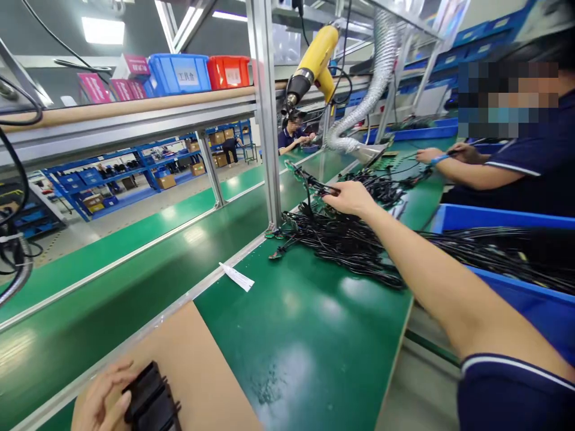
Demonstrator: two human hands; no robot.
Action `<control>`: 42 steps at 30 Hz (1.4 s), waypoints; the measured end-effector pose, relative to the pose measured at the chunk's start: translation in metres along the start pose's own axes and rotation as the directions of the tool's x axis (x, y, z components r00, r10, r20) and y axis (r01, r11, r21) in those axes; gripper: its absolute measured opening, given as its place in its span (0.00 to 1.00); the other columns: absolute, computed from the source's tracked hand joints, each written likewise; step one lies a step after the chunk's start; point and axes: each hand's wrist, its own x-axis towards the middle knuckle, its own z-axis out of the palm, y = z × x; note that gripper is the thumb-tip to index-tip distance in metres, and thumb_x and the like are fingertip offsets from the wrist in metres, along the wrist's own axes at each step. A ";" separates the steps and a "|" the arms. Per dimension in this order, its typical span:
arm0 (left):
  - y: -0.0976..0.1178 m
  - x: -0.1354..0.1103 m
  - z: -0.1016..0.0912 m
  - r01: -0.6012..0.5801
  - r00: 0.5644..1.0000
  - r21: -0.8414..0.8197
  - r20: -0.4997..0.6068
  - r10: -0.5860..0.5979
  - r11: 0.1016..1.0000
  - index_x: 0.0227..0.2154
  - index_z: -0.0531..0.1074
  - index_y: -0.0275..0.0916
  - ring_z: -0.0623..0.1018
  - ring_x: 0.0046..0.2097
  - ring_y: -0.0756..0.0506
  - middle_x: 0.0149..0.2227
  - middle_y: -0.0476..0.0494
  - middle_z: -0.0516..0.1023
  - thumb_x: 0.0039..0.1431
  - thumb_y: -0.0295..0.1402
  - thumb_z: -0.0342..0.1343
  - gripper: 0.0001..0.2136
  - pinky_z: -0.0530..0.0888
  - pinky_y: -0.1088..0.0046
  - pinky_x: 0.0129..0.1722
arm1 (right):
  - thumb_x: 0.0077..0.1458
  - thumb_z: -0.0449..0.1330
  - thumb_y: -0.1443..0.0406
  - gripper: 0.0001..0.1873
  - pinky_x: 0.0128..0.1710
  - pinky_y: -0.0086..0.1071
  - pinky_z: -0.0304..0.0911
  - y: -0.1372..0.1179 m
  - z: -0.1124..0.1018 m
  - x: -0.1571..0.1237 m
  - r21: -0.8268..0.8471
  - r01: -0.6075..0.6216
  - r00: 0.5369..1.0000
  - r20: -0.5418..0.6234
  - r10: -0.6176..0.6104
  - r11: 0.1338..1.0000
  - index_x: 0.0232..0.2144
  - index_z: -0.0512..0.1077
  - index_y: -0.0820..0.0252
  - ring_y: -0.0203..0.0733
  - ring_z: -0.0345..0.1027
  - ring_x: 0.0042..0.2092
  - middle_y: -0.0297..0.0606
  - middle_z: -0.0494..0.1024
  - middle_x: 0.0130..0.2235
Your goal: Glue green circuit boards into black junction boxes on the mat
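Note:
At the lower left, my left hand point(104, 398) grips the side of a black plastic housing point(153, 400) with box-like compartments, over a brown cardboard sheet point(206, 371). My right arm reaches far forward, and my right hand point(353, 197) is closed on black cables point(321, 187), fingertips pinching them. Small green circuit boards point(294, 169) show at the cables' far ends. Below and around that hand lies a large heap of black cables point(345, 242) on the green bench top point(314, 323). The heap partly hides how many cables are in my grasp.
A white paper strip point(238, 277) lies near the metal edge rail. A yellow heat gun point(314, 60) and a silver duct hose point(381, 78) hang above the cables, beside an upright post point(265, 120). A blue bin point(507, 215) of cables stands right, before a seated co-worker point(530, 149).

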 end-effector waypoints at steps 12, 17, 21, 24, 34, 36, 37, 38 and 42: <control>0.284 0.037 0.119 0.090 0.753 -0.623 0.553 0.356 0.777 0.54 0.69 0.43 0.77 0.49 0.39 0.53 0.40 0.74 0.53 0.38 0.65 0.25 0.79 0.63 0.44 | 0.62 0.51 0.66 0.11 0.34 0.35 0.60 -0.173 -0.007 -0.248 -0.107 0.329 0.944 0.069 -0.323 0.938 0.35 0.73 0.59 0.45 0.66 0.35 0.42 0.72 0.30; 0.260 0.011 0.099 0.158 0.781 -0.706 0.517 0.350 0.691 0.41 0.72 0.42 0.76 0.53 0.38 0.51 0.43 0.71 0.53 0.31 0.65 0.12 0.81 0.62 0.44 | 0.54 0.63 0.52 0.24 0.34 0.33 0.65 -0.162 -0.035 -0.264 0.325 0.324 0.898 0.188 -0.396 0.889 0.48 0.73 0.60 0.41 0.68 0.35 0.41 0.75 0.37; 0.270 0.012 0.090 -0.205 0.692 -0.823 0.260 0.673 0.529 0.41 0.74 0.42 0.74 0.57 0.33 0.49 0.41 0.72 0.55 0.32 0.66 0.11 0.77 0.51 0.54 | 0.61 0.57 0.50 0.21 0.43 0.33 0.67 -0.098 -0.053 -0.217 0.519 0.020 0.967 0.206 -0.148 0.855 0.46 0.74 0.58 0.40 0.70 0.43 0.42 0.76 0.44; 0.285 0.013 0.092 -0.482 0.576 -0.784 0.051 0.816 0.390 0.39 0.77 0.42 0.74 0.58 0.32 0.44 0.40 0.72 0.58 0.35 0.64 0.07 0.68 0.42 0.62 | 0.63 0.57 0.53 0.21 0.55 0.42 0.63 -0.049 -0.035 -0.190 0.471 -0.084 0.972 0.234 -0.033 0.878 0.52 0.71 0.60 0.45 0.66 0.55 0.47 0.71 0.55; 0.300 0.024 0.104 -0.528 0.498 -0.797 -0.010 0.867 0.294 0.39 0.73 0.42 0.75 0.56 0.33 0.44 0.42 0.70 0.55 0.38 0.67 0.12 0.67 0.38 0.62 | 0.54 0.47 0.32 0.41 0.48 0.43 0.65 -0.044 -0.037 -0.245 0.571 -0.169 0.868 0.472 -0.154 0.803 0.41 0.76 0.60 0.49 0.72 0.42 0.42 0.79 0.37; 0.302 0.026 0.106 -0.562 0.465 -0.780 -0.024 0.885 0.275 0.41 0.72 0.43 0.73 0.57 0.34 0.45 0.41 0.70 0.55 0.40 0.67 0.15 0.65 0.39 0.64 | 0.46 0.52 0.29 0.46 0.46 0.42 0.67 -0.064 -0.045 -0.256 0.610 -0.165 0.843 0.495 -0.209 0.775 0.44 0.75 0.61 0.50 0.72 0.43 0.43 0.78 0.41; 0.303 0.028 0.106 -0.585 0.447 -0.766 -0.030 0.894 0.267 0.42 0.72 0.43 0.73 0.57 0.34 0.45 0.41 0.69 0.54 0.41 0.67 0.16 0.63 0.39 0.65 | 0.42 0.54 0.28 0.48 0.44 0.42 0.67 -0.075 -0.049 -0.262 0.626 -0.165 0.834 0.501 -0.231 0.762 0.47 0.73 0.61 0.50 0.72 0.43 0.43 0.78 0.43; 0.303 0.029 0.107 -0.608 0.432 -0.749 -0.033 0.901 0.263 0.43 0.71 0.43 0.72 0.57 0.35 0.45 0.41 0.69 0.54 0.43 0.67 0.17 0.63 0.39 0.65 | 0.40 0.56 0.28 0.51 0.44 0.41 0.68 -0.087 -0.053 -0.269 0.641 -0.170 0.829 0.504 -0.243 0.749 0.50 0.71 0.61 0.50 0.72 0.44 0.44 0.77 0.45; 0.302 0.035 0.111 -0.673 0.414 -0.689 -0.048 0.909 0.270 0.44 0.69 0.44 0.72 0.57 0.36 0.46 0.41 0.68 0.54 0.47 0.66 0.20 0.63 0.41 0.65 | 0.34 0.68 0.35 0.64 0.54 0.45 0.66 -0.138 -0.064 -0.297 0.663 -0.203 0.867 0.463 -0.182 0.720 0.66 0.53 0.58 0.54 0.69 0.54 0.50 0.68 0.59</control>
